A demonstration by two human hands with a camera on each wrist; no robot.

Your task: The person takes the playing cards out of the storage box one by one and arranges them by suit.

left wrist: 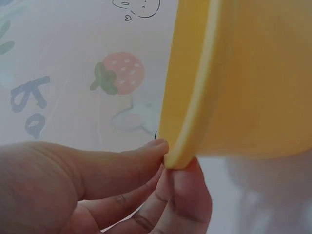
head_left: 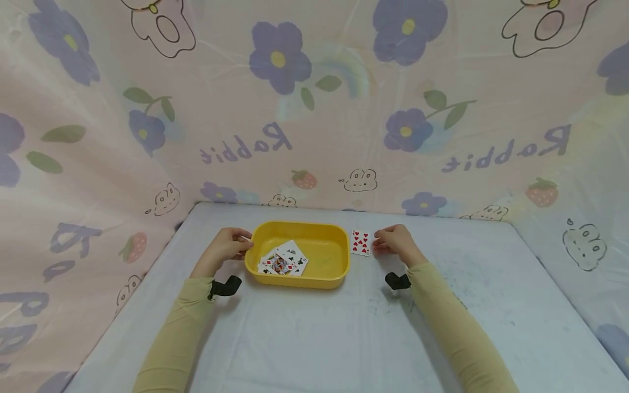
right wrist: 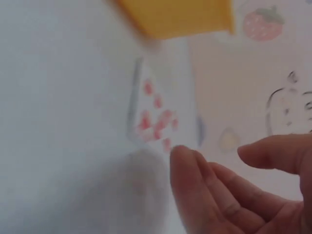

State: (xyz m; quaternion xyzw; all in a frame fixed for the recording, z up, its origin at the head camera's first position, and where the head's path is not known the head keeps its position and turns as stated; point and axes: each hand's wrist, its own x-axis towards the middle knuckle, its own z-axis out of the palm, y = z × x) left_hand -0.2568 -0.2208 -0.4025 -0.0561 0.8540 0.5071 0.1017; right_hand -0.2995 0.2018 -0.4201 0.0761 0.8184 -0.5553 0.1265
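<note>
A yellow plastic basin [head_left: 321, 256] stands on the table with several loose playing cards [head_left: 282, 260] lying inside at its left, a face card among them. My left hand [head_left: 227, 245] pinches the basin's left rim between thumb and fingers; the left wrist view shows the grip on the rim [left wrist: 183, 158] closely. To the right of the basin lies a playing card with red hearts [head_left: 361, 243], face up. Just right of that card is my right hand [head_left: 397, 241], holding nothing. In the right wrist view its thumb and fingers [right wrist: 183, 170] are apart near the hearts card, which looks blurred.
The table [head_left: 304, 338] is covered in white, with faint dark marks right of centre. A patterned curtain [head_left: 324, 142] hangs behind the far edge and at both sides. A black wrist mount [head_left: 227, 286] sits on each forearm.
</note>
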